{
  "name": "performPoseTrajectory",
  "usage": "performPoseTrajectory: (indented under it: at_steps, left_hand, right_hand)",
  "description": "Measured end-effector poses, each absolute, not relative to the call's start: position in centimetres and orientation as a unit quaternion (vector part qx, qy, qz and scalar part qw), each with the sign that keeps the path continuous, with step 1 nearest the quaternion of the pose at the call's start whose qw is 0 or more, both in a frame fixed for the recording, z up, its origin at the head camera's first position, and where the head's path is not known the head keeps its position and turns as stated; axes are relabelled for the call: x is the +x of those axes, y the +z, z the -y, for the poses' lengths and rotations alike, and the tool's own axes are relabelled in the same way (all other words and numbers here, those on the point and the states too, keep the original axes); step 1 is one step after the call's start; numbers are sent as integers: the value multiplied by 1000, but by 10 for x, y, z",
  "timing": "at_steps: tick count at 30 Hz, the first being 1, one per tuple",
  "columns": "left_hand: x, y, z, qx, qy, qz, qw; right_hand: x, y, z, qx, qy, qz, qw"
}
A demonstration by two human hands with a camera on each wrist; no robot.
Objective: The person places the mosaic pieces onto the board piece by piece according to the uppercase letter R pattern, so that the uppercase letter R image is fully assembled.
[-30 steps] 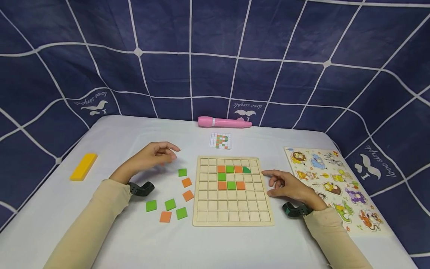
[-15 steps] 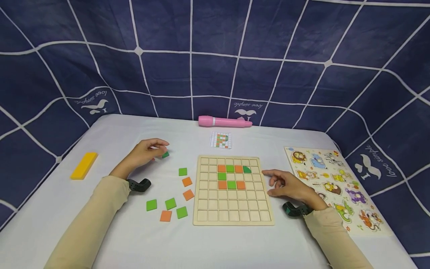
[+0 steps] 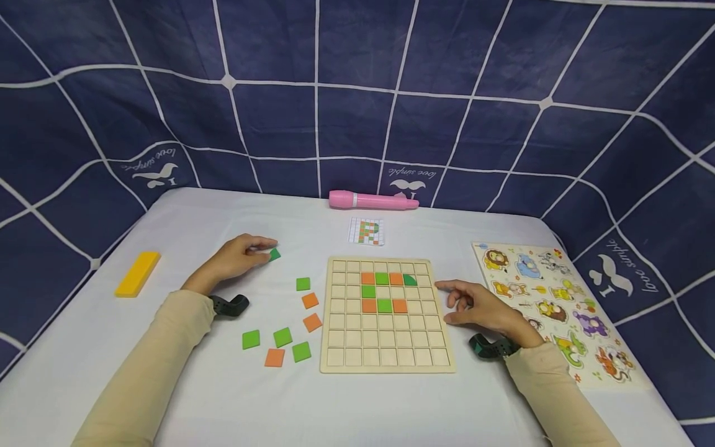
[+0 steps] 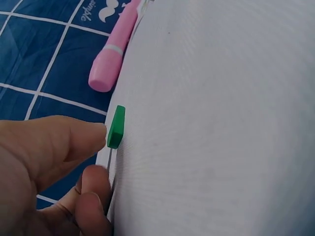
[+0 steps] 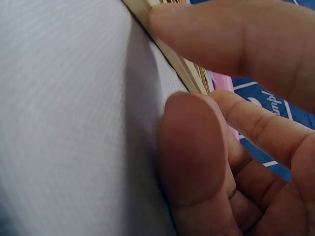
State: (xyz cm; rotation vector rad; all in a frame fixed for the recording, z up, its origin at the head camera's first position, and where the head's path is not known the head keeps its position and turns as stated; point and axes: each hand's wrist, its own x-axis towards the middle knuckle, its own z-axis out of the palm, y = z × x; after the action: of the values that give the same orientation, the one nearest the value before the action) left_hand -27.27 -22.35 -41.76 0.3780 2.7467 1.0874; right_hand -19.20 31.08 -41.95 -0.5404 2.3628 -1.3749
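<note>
In the head view my left hand (image 3: 240, 256) is low over the table at the left, fingers bent loosely beside a dark green tile (image 3: 274, 254). In the left wrist view a fingertip comes right up to that tile (image 4: 116, 129), with no finger visible on its far side; contact is hard to tell. A wooden grid board (image 3: 380, 354) bears several orange and green tiles plus a dark green quarter-round piece (image 3: 410, 280). My right hand (image 3: 475, 305) rests by the board's right edge, and in its wrist view a fingertip (image 5: 165, 19) meets the wooden rim.
Loose green tiles (image 3: 282, 337) and orange tiles (image 3: 274, 357) lie left of the board. A pattern card (image 3: 367, 231) and a pink pen-like object (image 3: 371, 200) lie behind it. At right is an animal puzzle (image 3: 527, 292); a yellow block (image 3: 138, 274) lies far left.
My left hand has drawn back to the left, bringing the dark green tile into sight by its fingertips; lately it has shifted only slightly. My right hand has stayed in place.
</note>
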Motion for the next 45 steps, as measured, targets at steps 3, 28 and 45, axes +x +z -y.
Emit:
performPoseTrajectory:
  at_steps: [3,28,45]
  left_hand:
    - [-273,-418,224,129,353,-923,83]
    - [-267,-404,231,146,399,-890,167]
    - [-249,-386,163,186,453,-850,195]
  right_hand:
    - [-192,-420,-311,-190,-485,-835,176]
    - [-191,-421,-311,-190,-484,-837,172]
    - [-191,-420,-310,-185,-486,-835,179]
